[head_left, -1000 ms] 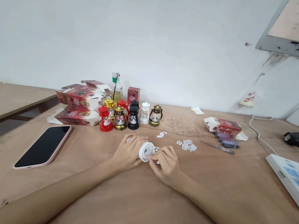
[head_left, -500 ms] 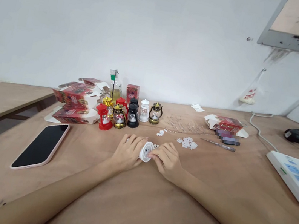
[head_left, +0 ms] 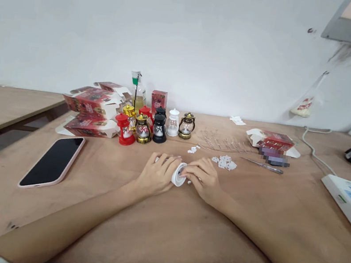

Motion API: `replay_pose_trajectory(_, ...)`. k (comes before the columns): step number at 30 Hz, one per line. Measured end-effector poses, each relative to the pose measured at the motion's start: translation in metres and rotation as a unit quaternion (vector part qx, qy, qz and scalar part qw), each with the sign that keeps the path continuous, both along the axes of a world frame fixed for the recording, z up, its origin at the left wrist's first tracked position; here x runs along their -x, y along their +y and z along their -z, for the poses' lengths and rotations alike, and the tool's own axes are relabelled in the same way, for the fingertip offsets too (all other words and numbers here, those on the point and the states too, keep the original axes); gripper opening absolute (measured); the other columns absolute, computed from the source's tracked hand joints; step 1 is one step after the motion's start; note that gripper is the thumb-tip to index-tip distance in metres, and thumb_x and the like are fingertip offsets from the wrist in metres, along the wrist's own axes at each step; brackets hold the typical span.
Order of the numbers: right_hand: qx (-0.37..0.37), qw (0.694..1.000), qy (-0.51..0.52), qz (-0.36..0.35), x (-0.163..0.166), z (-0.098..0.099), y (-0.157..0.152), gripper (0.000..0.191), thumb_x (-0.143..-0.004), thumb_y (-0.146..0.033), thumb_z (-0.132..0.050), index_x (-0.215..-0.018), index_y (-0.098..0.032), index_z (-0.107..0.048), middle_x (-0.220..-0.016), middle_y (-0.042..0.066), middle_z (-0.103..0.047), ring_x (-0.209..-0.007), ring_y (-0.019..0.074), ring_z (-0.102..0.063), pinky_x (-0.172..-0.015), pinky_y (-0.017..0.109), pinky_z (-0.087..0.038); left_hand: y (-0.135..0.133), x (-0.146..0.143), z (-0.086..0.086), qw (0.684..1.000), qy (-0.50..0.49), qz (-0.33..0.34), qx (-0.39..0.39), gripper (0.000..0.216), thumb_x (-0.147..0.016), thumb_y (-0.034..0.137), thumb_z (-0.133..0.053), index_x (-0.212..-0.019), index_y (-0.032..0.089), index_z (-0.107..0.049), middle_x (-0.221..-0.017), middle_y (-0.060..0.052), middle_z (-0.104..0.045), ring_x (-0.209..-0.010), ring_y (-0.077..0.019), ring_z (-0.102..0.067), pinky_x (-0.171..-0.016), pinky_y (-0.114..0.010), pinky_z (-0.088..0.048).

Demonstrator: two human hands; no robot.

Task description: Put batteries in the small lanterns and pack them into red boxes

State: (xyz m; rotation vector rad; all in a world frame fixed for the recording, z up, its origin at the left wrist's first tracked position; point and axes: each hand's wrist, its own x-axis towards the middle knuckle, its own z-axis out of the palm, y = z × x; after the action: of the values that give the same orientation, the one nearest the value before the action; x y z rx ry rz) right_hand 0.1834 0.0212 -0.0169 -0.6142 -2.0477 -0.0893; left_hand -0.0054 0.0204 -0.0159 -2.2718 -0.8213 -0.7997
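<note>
My left hand (head_left: 159, 173) is wrapped around a small white lantern (head_left: 175, 181), which lies on its side with its round base facing right. Most of its body is hidden under my fingers. At that base, the pinched fingertips of my right hand (head_left: 204, 179) reach into the open underside; whether they grip a small part cannot be made out. Behind my hands stand several small lanterns: a white one (head_left: 173, 123), a bronze one (head_left: 186, 126), a black one (head_left: 160, 130) and a red one (head_left: 124, 130). Small white plastic pieces (head_left: 224, 162) lie beyond my right hand.
Red printed boxes (head_left: 94, 106) are piled at the left, near a phone (head_left: 52, 162). Thin wire pieces (head_left: 223, 143) spread across the back. A screwdriver (head_left: 262, 165), another red box (head_left: 271, 141) and a white power strip (head_left: 348, 205) occupy the right side.
The fingertips of my right hand have moved further over the lantern's base and cover more of it. The view has shifted slightly. My left hand keeps its hold.
</note>
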Motion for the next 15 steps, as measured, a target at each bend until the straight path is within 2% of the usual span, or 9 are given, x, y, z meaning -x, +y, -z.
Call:
replay_pose_trajectory(6, 0.036, 0.998, 0.011, -0.043, 0.0026, 0.0016, -0.0008, 0.008, -0.091, -0.027, -0.054, -0.089, -0.019, -0.054, -0.082, 0.004, -0.063, -0.076, 0.0151, -0.056, -0.068, 0.03, -0.04, -0.0024, 0.0001, 0.0001, 0.998, -0.026, -0.008, 0.053, 0.033, -0.088, 0.032, -0.044, -0.11, 0.01, -0.056, -0.104, -0.012, -0.068, -0.087, -0.0224, -0.058, -0.075, -0.036, -0.033)
replay_pose_trajectory(10, 0.05, 0.998, -0.012, -0.029, 0.0041, 0.0028, -0.0032, 0.031, -0.081, -0.041, -0.065, -0.097, -0.018, -0.049, -0.09, 0.006, -0.063, -0.076, 0.0164, -0.057, -0.067, 0.031, -0.041, -0.0025, 0.0012, 0.0009, 0.996, -0.036, -0.018, 0.077, 0.037, -0.089, 0.036, -0.043, -0.113, 0.012, -0.056, -0.106, -0.012, -0.068, -0.09, -0.023, -0.057, -0.077, -0.037, -0.032)
replay_pose_trajectory(15, 0.051, 0.998, -0.026, 0.006, 0.0064, 0.0049, -0.0053, 0.031, -0.082, -0.042, -0.064, -0.095, -0.019, -0.048, -0.089, 0.006, -0.063, -0.078, 0.0177, -0.06, -0.067, 0.031, -0.042, -0.0011, 0.0027, 0.0016, 0.994, -0.034, -0.02, 0.097, 0.042, -0.09, 0.041, -0.041, -0.116, 0.012, -0.056, -0.105, -0.012, -0.068, -0.09, -0.0238, -0.056, -0.076, -0.037, -0.031)
